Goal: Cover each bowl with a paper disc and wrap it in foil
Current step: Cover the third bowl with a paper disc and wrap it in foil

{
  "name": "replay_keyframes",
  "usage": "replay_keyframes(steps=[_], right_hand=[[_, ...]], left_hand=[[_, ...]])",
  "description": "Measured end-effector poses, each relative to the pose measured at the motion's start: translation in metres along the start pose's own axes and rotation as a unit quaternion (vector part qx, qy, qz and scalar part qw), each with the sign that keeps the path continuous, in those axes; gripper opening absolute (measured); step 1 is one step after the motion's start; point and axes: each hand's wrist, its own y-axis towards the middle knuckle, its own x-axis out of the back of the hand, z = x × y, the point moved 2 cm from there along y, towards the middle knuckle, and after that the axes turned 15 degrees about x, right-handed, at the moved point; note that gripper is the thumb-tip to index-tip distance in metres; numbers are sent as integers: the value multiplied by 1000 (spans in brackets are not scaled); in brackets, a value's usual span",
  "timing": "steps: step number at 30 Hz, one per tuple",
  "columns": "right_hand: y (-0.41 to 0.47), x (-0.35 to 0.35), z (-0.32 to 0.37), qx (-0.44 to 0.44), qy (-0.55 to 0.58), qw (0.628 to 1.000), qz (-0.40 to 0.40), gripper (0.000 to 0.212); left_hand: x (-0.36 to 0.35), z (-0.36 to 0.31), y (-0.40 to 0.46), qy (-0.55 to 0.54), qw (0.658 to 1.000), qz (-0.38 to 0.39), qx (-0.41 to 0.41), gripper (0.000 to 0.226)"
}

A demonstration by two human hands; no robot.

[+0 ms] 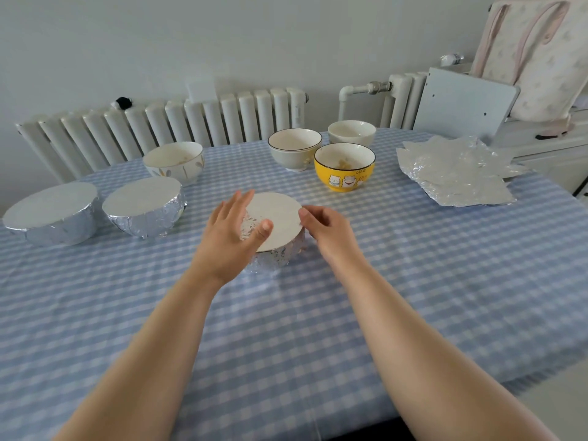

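A foil-wrapped bowl (280, 253) stands at the table's middle, topped by a white paper disc (280, 214). My left hand (234, 232) lies over its left side with straight fingers, thumb on the disc. My right hand (326, 227) has curled fingers at the bowl's right rim, touching the disc's edge. Two bowls fully wrapped in foil (51, 214) (144, 206) sit at the left. Uncovered bowls stand behind: a yellow one with cats (345, 168), a white one with a dark rim (294, 148), a plain white one (351, 132) and one with a leaf pattern (175, 162).
A stack of crumpled foil sheets (455, 171) lies at the right on the blue checked tablecloth (286, 329). White radiators (165, 128) line the wall behind the table. A grey board (464, 106) and a padded seat (541, 55) stand at the far right.
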Motion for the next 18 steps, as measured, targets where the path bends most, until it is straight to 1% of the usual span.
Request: replay_keyframes(steps=[3, 4, 6, 8, 10, 13, 14, 16, 17, 18], right_hand=[[8, 3, 0, -22, 23, 999, -1, 32], [9, 4, -2, -26, 25, 999, -3, 30], [9, 5, -7, -26, 11, 1000, -10, 20], [6, 4, -8, -28, 1, 999, -21, 18], [1, 1, -6, -32, 12, 999, -34, 23], [-11, -5, -2, -33, 47, 997, -60, 34], [-15, -8, -1, -25, 43, 997, -58, 37], [-25, -15, 0, -17, 39, 998, -49, 44], [-29, -17, 0, -25, 43, 997, -56, 47], [-32, -19, 0, -36, 47, 996, -71, 46]], left_hand=[[-7, -8, -13, -19, 999, -19, 39, 120], [-9, -10, -16, -27, 998, -26, 53, 122], [-8, -13, -21, -35, 996, -39, 66, 123], [-4, -15, -23, -16, 996, -54, 73, 120], [0, -15, -22, 45, 994, -72, 67, 113], [-2, -12, -18, 144, 987, -75, 5, 104], [-3, -11, -18, 157, 985, -65, -9, 104], [-7, -9, -17, 159, 986, -46, -8, 102], [-8, -9, -17, 155, 987, -42, -1, 101], [-9, -9, -17, 151, 988, -40, 4, 101]])
